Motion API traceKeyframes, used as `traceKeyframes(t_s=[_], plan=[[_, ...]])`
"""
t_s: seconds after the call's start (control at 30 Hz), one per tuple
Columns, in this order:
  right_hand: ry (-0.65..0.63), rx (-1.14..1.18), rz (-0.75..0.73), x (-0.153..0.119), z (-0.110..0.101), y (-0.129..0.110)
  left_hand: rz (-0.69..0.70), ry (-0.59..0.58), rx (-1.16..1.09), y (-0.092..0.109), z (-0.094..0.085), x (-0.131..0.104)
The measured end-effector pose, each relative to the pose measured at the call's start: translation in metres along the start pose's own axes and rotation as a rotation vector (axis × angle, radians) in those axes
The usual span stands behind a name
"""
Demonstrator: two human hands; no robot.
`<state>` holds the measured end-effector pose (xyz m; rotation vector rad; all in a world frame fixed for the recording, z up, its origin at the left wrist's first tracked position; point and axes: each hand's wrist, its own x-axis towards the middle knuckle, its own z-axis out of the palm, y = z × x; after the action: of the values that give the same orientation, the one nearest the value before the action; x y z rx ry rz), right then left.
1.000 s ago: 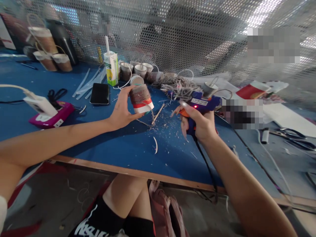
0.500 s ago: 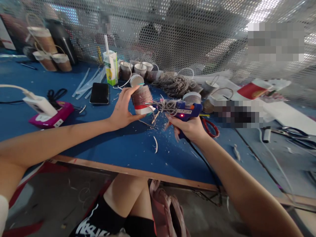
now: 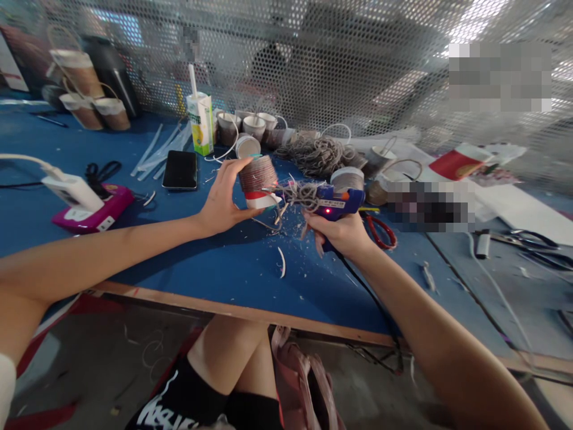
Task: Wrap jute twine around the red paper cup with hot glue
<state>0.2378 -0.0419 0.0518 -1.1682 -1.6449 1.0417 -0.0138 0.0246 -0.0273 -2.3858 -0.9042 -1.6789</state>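
Note:
My left hand [image 3: 224,194] grips a paper cup [image 3: 258,174] between thumb and fingers, holding it upside down or tilted; I cannot tell which. Brown-grey cord is wound round much of the cup, and a red and white band shows below the winding. In my right hand [image 3: 342,232] is a blue hot glue gun [image 3: 338,202] with a red light lit on its side. Its nozzle points left and is at the cup's right side, by the cord's edge. A tangle of grey cord [image 3: 307,193] hangs about the gun's front.
Behind the hands lie a heap of grey cord [image 3: 317,154] and several cord-wrapped cups [image 3: 254,126]. A drink carton [image 3: 201,122], a black phone [image 3: 179,169] and a magenta power strip [image 3: 96,209] are on the left. Scissors [image 3: 532,240] lie right. The gun's black cable [image 3: 364,285] runs over the table edge.
The glue gun and my right hand have shifted very slightly to the left. My left hand keeps its hold on the cup, almost unmoved.

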Motion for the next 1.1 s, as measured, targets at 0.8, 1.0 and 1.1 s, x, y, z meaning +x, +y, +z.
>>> traceKeyframes(t_s=[0.8, 1.0, 1.1], plan=[[0.090, -0.066, 0.032, 0.000, -0.010, -0.004, -0.038, 0.036, -0.053, 0.000, 0.004, -0.003], [0.118, -0.054, 0.024, 0.001, -0.011, -0.006, -0.056, 0.030, -0.081, -0.001, 0.005, -0.003], [0.125, -0.070, 0.032, 0.003, -0.012, -0.003, -0.052, 0.014, -0.079, 0.000, 0.004, -0.004]])
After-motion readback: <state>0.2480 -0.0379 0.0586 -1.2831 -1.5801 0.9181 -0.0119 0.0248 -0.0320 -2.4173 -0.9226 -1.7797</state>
